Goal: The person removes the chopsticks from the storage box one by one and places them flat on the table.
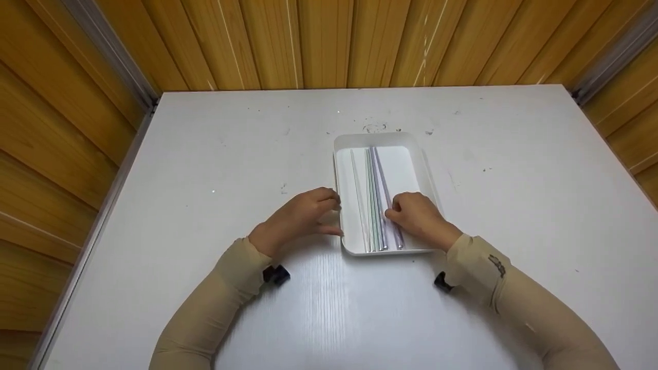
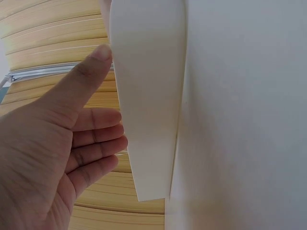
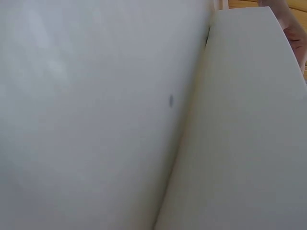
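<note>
A white rectangular tray point(image 1: 426, 174) holds several slim, translucent chopsticks point(image 1: 371, 205) in clear, green, blue and purple. They lie lengthwise, mostly bunched together; a clear one point(image 1: 359, 198) is apart on the left. Inside the tray, my right hand point(image 1: 419, 216) pinches the purple chopstick point(image 1: 383, 172) on the right of the bunch. Its fingers are curled and partly cover the stick. My left hand point(image 1: 303, 210) is at the tray's left side, thumb and fingers fairly straight, tips at the wall point(image 2: 148, 96). The right wrist view shows mainly the tray's outer wall point(image 3: 240, 120), not the right hand.
The tray stands on a white table point(image 1: 247, 154) with small dark marks beyond it. Wood-look panels point(image 1: 329, 46) rise behind the table and at both sides. Each wrist wears a small black device point(image 1: 277, 275).
</note>
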A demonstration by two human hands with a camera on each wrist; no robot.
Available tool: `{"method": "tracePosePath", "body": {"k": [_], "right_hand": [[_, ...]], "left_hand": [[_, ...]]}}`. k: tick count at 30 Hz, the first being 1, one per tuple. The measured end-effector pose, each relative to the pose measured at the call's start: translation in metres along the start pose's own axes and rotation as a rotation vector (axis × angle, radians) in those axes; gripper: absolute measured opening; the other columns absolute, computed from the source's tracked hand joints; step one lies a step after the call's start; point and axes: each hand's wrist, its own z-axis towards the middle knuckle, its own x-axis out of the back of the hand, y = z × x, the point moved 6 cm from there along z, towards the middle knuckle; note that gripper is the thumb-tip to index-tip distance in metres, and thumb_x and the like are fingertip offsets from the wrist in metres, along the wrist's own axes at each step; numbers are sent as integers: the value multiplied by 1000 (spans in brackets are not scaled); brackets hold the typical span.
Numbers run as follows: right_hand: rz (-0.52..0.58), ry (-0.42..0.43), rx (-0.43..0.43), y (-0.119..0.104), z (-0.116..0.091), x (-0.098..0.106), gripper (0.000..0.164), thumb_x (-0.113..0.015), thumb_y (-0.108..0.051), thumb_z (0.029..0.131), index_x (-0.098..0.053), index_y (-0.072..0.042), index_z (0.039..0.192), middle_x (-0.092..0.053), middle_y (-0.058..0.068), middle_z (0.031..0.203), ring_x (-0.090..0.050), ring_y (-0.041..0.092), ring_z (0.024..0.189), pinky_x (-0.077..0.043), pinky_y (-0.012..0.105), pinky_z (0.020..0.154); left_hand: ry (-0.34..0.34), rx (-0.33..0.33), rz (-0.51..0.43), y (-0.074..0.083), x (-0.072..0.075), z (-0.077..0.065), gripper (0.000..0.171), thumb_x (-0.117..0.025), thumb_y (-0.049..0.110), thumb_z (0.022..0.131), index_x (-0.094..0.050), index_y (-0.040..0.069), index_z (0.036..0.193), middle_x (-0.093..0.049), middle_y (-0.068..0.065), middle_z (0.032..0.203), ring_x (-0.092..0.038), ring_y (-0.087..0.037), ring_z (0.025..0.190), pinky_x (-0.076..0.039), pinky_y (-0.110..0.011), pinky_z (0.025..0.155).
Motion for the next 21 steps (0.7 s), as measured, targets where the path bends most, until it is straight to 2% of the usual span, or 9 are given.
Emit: {"method": "tracePosePath", "body": {"k": [8, 15, 21], "right_hand": [[29, 35, 17, 2, -4, 8, 19, -53, -16, 82, -48, -10, 65, -41, -1, 62, -41, 17, 64, -31, 25, 57], [36, 37, 7, 8, -9, 20, 19, -52, -17, 85, -53, -10, 67, -50, -1, 63, -46, 16, 64, -34, 24, 57], [57, 71, 29, 10, -15, 31, 21, -51, -14, 84, -52, -10, 64, -54, 0, 61, -48, 15, 60, -36, 24, 54]], "left_hand": [[9, -10, -8, 1, 0, 0, 42, -81, 34, 74, -66, -1, 91, -62, -7, 98, -63, -17, 92, -55, -21, 81], [-3, 1, -17, 1, 0, 1, 42, -82, 33, 73, -67, -1, 92, -63, -7, 99, -63, -17, 93, -55, -21, 81], [0, 0, -22, 0, 0, 0, 41, -82, 32, 74, -65, -1, 92, -63, -7, 100, -63, -18, 94, -55, -22, 82]]}}
